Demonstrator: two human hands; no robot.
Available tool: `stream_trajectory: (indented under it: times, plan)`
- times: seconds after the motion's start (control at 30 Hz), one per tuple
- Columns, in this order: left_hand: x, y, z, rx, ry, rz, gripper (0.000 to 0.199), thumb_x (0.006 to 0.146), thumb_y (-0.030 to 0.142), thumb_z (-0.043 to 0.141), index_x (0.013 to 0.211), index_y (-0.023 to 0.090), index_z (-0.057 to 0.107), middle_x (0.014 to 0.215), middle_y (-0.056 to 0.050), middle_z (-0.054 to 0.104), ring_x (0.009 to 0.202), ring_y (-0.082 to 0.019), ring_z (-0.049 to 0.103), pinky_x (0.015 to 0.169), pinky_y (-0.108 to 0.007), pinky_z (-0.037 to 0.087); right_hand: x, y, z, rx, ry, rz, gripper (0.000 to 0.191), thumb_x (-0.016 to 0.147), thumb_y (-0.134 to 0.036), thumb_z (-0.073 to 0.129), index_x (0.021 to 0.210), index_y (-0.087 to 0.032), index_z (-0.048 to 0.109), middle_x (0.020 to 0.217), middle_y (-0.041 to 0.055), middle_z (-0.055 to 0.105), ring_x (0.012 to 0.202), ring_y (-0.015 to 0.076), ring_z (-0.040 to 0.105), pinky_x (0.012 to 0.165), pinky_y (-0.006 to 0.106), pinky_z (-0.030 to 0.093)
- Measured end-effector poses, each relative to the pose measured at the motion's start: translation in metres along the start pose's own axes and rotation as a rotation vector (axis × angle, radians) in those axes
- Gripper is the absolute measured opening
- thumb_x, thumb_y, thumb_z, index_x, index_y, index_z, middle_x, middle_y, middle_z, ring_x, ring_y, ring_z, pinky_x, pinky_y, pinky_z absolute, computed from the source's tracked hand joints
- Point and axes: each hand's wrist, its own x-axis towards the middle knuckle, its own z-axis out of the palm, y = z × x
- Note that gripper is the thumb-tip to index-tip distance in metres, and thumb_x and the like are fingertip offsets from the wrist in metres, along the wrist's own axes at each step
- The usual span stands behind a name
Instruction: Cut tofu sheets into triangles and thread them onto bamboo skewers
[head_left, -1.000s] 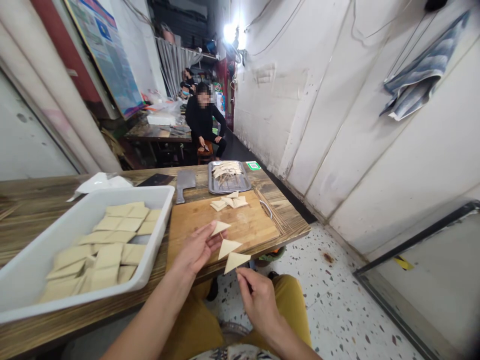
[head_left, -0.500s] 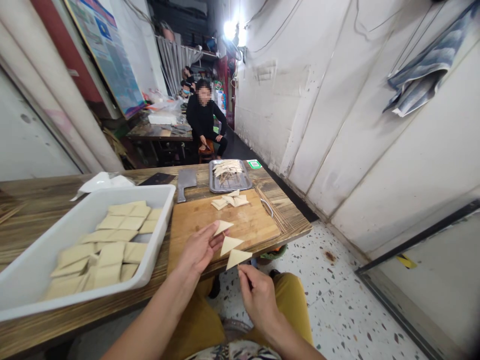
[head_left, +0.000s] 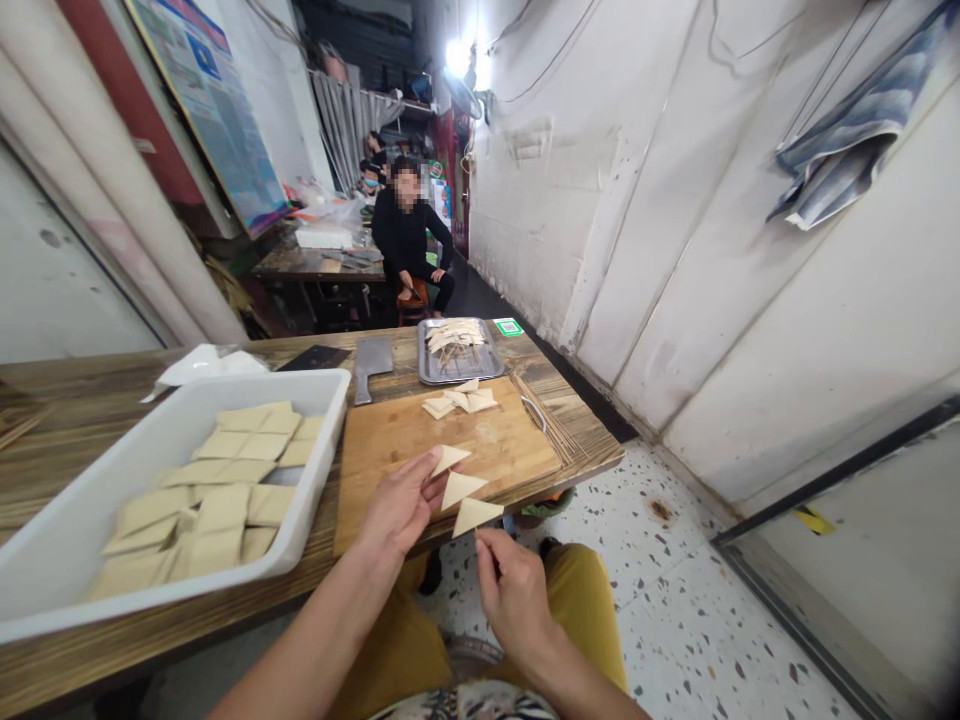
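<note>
The hands are held apart, linked by one thin brown wooden skewer (head_left: 477,534) on which three pale cream, flat triangular pieces (head_left: 463,488) are strung in a slanting row between them. The farthest piece is pinched by the thumb and fingers of the left hand (head_left: 401,508), which is held over the near edge of the board; the skewer's lower end is gripped between thumb and finger of the right hand (head_left: 516,585), which is held just off the desk, above the mustard-yellow trousers (head_left: 596,605). Most of the skewer is hidden by the pieces. Ahead of the left hand, a light-brown rectangular wooden cutting board (head_left: 382,440) is laid on the brown wood-grained desk (head_left: 90,420), and a small pile of cream folded triangles (head_left: 469,400) is set on its far part. Loose thin brown sticks (head_left: 561,432) are spread beside the board, ahead and to the right of the right hand. To the left of the left hand, cream rectangular sheets (head_left: 217,510) are stacked in a white rectangular plastic tub (head_left: 313,500). Farther ahead of both hands, finished-looking cream skewered pieces (head_left: 457,333) are heaped in a silver metal tray (head_left: 492,366), with a grey metal cleaver (head_left: 373,355) placed to its left.
</note>
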Motion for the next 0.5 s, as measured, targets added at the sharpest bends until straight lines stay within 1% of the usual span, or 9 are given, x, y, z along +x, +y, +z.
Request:
stream_trajectory:
  times: [0.2, 0.37, 0.43, 0.5]
  plan:
    - [0.0011, -0.0032, -0.0022, 0.004, -0.018, 0.008, 0.005, 0.080, 0.010, 0.057, 0.081, 0.011, 0.062, 0.076, -0.010, 0.071, 0.067, -0.017, 0.069, 0.060, -0.027, 0.058, 0.0018, 0.0003, 0.0000, -0.001, 0.004, -0.009, 0.027, 0.091, -0.018, 0.038, 0.088, -0.015, 0.064, 0.068, 0.0043, 0.065, 0.057, 0.0142, 0.060, 0.057, 0.021, 0.044]
    - [-0.0001, -0.0052, -0.0004, 0.021, -0.026, 0.015, 0.005, 0.081, 0.011, 0.057, 0.082, 0.011, 0.062, 0.072, -0.009, 0.071, 0.062, -0.015, 0.068, 0.059, -0.023, 0.056, 0.0053, 0.0000, 0.0010, 0.009, 0.011, -0.008, 0.028, 0.091, -0.018, 0.037, 0.088, -0.015, 0.065, 0.069, 0.0054, 0.066, 0.059, 0.0151, 0.062, 0.058, 0.022, 0.046]
    - [-0.0008, -0.0053, 0.0010, 0.034, -0.017, 0.001, 0.006, 0.081, 0.012, 0.056, 0.082, 0.011, 0.062, 0.072, -0.008, 0.071, 0.061, -0.015, 0.068, 0.058, -0.024, 0.056, 0.0064, 0.0009, 0.0022, 0.018, 0.020, -0.007, 0.027, 0.091, -0.018, 0.038, 0.089, -0.015, 0.065, 0.072, 0.0060, 0.067, 0.062, 0.0154, 0.063, 0.060, 0.022, 0.047]
    - [-0.0006, -0.0048, 0.0015, 0.038, -0.033, -0.005, 0.007, 0.083, 0.013, 0.055, 0.082, 0.011, 0.061, 0.073, -0.008, 0.071, 0.061, -0.015, 0.068, 0.060, -0.026, 0.057, 0.0073, 0.0027, 0.0031, 0.031, 0.023, -0.011, 0.026, 0.091, -0.017, 0.038, 0.090, -0.015, 0.065, 0.074, 0.0063, 0.068, 0.064, 0.0155, 0.064, 0.062, 0.022, 0.047]
